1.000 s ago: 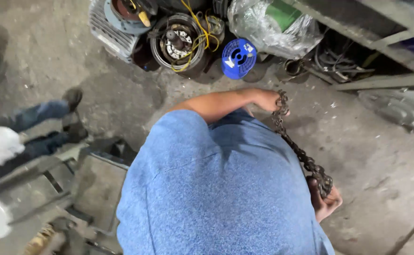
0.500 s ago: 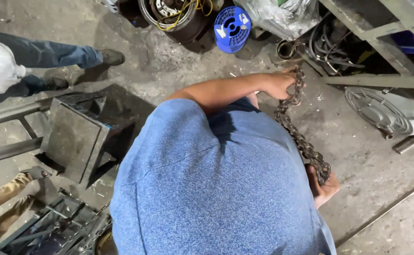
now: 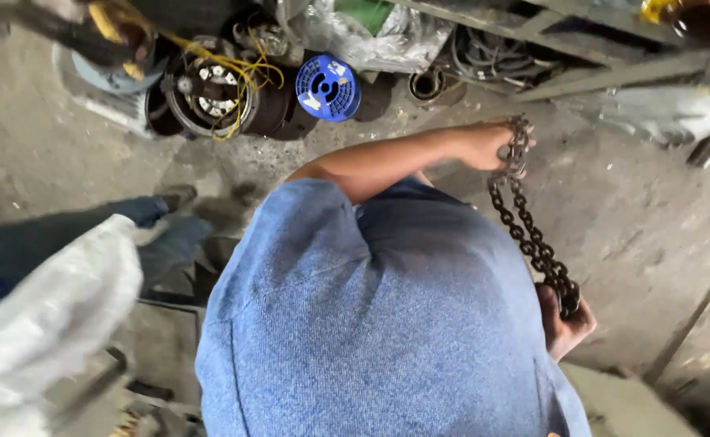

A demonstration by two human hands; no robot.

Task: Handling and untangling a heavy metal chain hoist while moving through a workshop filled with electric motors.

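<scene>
A dark, heavy steel chain (image 3: pixel 525 231) runs slanted between my two hands, in front of my blue shirt. My left hand (image 3: pixel 484 144) reaches across my body and is shut on the chain's upper end, where a few links bunch up. Low at my right side, my right hand (image 3: pixel 567 328) grips the chain's lower end. Part of that hand is hidden behind my shirt.
On the concrete floor ahead lie a blue plastic spool (image 3: pixel 328 87), a motor stator with yellow wires (image 3: pixel 209 93), a clear plastic bag (image 3: pixel 371 32), coiled cables (image 3: pixel 484 57) and a metal frame (image 3: pixel 614 77). Another person's legs (image 3: pixel 152 214) and white sleeve (image 3: pixel 47 324) are at the left.
Both hands keep their hold on the chain. My view swings left and right over the floor, and the other person at the left now appears closer, with the white sleeve low in view.
</scene>
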